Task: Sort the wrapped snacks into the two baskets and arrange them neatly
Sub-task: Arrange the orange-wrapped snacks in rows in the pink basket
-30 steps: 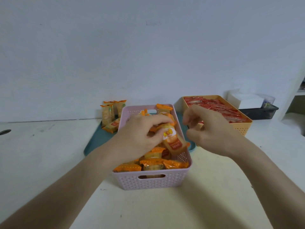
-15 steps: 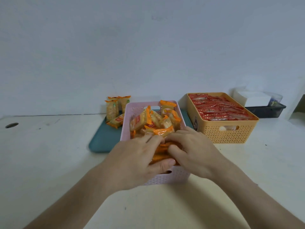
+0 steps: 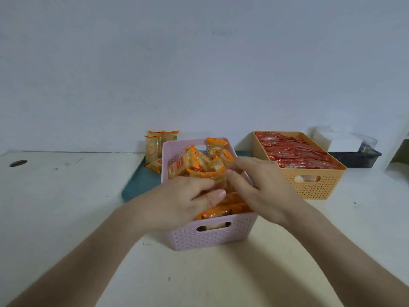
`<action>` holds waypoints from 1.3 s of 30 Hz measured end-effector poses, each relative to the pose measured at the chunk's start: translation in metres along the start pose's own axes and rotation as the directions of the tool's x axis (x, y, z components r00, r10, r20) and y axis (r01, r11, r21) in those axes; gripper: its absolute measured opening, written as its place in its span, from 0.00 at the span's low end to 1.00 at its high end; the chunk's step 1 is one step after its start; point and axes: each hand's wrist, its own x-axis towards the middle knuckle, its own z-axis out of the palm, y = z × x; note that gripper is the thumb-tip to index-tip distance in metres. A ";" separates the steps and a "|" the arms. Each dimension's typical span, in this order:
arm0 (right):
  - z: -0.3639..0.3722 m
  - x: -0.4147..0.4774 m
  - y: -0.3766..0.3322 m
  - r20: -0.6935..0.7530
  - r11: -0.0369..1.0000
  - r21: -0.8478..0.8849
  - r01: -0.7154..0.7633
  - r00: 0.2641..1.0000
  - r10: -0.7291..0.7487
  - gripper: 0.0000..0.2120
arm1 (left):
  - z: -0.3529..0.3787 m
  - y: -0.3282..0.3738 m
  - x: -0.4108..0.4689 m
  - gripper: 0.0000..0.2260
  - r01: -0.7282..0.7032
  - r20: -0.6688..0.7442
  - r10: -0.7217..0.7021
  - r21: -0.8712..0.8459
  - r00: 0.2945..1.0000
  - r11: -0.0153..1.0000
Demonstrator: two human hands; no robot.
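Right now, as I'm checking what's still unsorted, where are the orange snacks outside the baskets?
Head view: the loose orange snacks stand on the teal tray at its far end, just left of the pink basket and its back corner.

A plain workroom, perhaps an office: bare white wall (image 3: 199,63), white desk (image 3: 55,207) with a cable hole (image 3: 18,163).
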 end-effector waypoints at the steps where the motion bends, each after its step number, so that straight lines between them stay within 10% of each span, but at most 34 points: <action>1: -0.003 0.005 -0.001 -0.004 0.998 0.065 -0.017 1.000 0.018 0.15 | -0.008 -0.004 0.003 0.12 -0.005 -0.131 0.008 0.018 0.991 1.000; 4: -0.008 0.020 -0.007 0.206 0.998 -0.020 -0.059 0.977 0.062 0.15 | -0.024 -0.016 0.021 0.08 0.055 -0.326 0.016 0.207 0.945 0.977; 7: -0.005 0.027 -0.012 0.426 0.986 -0.155 -0.057 0.897 0.119 0.17 | -0.019 -0.030 0.040 0.13 0.099 -0.134 -0.053 0.362 0.990 0.927; 17: 0.007 0.027 -0.002 0.346 0.979 -0.204 -0.007 0.935 0.079 0.13 | -0.037 -0.032 0.026 0.15 0.088 -0.182 -0.031 0.314 0.983 0.945; 22: 0.003 0.028 -0.006 0.220 1.000 0.010 -0.015 0.976 0.013 0.10 | -0.035 -0.030 0.000 0.15 0.019 0.056 -0.041 0.347 0.998 0.938; 25: 0.006 0.030 -0.014 0.371 0.995 -0.104 0.006 0.928 0.033 0.14 | -0.033 -0.031 0.002 0.27 0.018 0.029 -0.028 0.302 0.999 0.953; 30: 0.013 0.040 -0.017 0.576 0.997 -0.061 0.057 0.817 -0.011 0.15 | -0.028 -0.029 0.021 0.13 0.034 -0.077 -0.007 0.358 0.997 0.933; 35: 0.016 0.065 -0.012 0.453 0.982 -0.174 0.066 0.891 0.021 0.13 | -0.012 -0.034 0.028 0.14 0.040 0.011 -0.048 0.354 0.999 0.934; 39: 0.035 0.081 -0.022 0.636 0.932 -0.260 0.252 0.771 -0.032 0.14 | -0.011 -0.035 0.027 0.12 0.018 0.033 -0.030 0.317 0.999 0.948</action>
